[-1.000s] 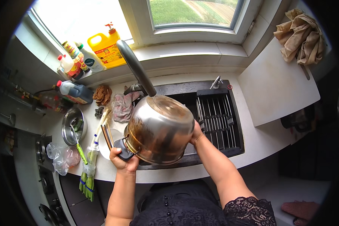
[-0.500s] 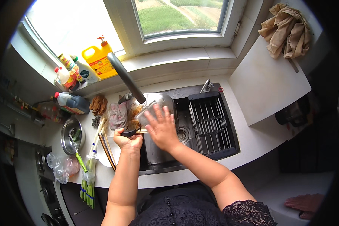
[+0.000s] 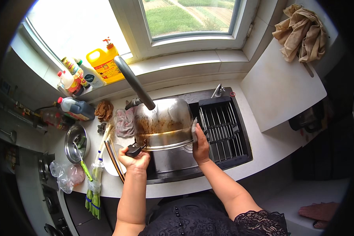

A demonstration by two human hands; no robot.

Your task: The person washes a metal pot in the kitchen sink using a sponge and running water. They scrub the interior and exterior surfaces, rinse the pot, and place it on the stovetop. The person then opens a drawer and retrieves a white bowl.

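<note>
Over the black sink (image 3: 161, 177) a stained steel pot (image 3: 165, 118) is tilted on its side, brown marks running across its wall. My left hand (image 3: 134, 160) is closed round the pot's black handle (image 3: 134, 150) at its lower left. At the pot's right edge, my right hand (image 3: 201, 146) presses a thin greyish scrubbing cloth (image 3: 194, 130) against the steel; its fingers are partly hidden behind the cloth. The dark faucet (image 3: 135, 84) arches over the pot, its spout end close above the steel.
A black drying rack (image 3: 222, 128) fills the sink's right side. Left of the sink lie a patterned rag (image 3: 124, 122), a white plate (image 3: 113, 163), chopsticks (image 3: 113, 159), spring onions (image 3: 93, 188) and a steel bowl (image 3: 75, 143). Bottles (image 3: 76, 107) line the sill and counter.
The pot has been tipped up, showing more of its stained wall. My right hand has moved right and down from over the pot to its right edge. My left hand keeps the handle.
</note>
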